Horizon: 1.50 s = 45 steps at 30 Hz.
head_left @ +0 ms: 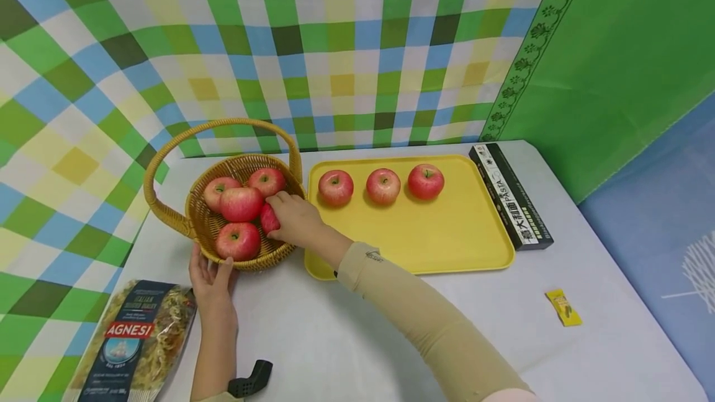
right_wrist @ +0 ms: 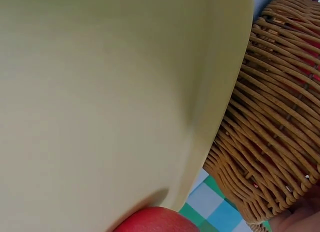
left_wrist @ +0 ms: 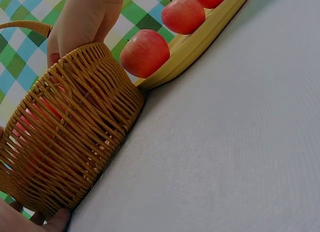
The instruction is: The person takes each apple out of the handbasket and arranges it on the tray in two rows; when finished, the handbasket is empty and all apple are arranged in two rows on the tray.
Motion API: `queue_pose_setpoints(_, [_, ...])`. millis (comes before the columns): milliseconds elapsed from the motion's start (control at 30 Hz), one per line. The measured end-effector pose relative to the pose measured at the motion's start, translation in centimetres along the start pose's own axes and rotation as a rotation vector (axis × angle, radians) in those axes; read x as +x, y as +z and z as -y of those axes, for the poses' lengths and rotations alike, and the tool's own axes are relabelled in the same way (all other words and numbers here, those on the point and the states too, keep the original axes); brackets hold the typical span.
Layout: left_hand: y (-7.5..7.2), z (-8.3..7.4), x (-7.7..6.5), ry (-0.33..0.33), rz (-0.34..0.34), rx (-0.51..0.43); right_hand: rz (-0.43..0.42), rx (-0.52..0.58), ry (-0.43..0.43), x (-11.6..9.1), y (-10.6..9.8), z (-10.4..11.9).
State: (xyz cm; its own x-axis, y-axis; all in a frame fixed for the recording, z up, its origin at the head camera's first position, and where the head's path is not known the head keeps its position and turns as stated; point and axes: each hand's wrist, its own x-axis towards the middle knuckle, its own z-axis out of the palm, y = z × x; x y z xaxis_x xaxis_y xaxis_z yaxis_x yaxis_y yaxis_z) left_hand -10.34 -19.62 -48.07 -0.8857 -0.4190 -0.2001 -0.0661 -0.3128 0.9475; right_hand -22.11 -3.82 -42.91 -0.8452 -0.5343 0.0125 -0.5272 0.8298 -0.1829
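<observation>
Checked cloth (head_left: 346, 42) is hung beyond a white table (head_left: 329, 340). At far left, an apple (head_left: 269, 219) is gripped by the right hand (head_left: 296, 219) inside the right part of a wicker basket (left_wrist: 80, 134), whose near-left side is held by the left hand (head_left: 213, 281). Four more apples (head_left: 241, 205) are piled there; three apples (head_left: 383, 187) are set on a yellow tray (head_left: 413, 237) to the right.

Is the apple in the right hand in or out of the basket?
In: the head view shows the apple within the rim of the basket, the right hand gripping it.
</observation>
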Motion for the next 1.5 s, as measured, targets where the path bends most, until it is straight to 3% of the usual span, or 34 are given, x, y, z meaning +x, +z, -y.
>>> queue_pose_setpoints(633, [-0.3, 0.4, -0.1, -0.002, -0.012, 0.001, -0.019, -0.054, -0.025, 0.3, 0.4, 0.5])
queue_pose_setpoints(1067, [-0.3, 0.3, -0.2, 0.022, -0.004, -0.004, -0.021, -0.017, 0.000, 0.3, 0.4, 0.3])
queue_pose_setpoints(1233, [-0.2, 0.1, -0.2, 0.024, -0.002, 0.003, -0.068, 0.028, 0.010, -0.1, -0.3, 0.0])
queue_pose_setpoints(1500, [0.0, 0.2, 0.0, 0.040, 0.002, -0.004, -0.204, 0.227, -0.008, -2.0, -3.7, -1.0])
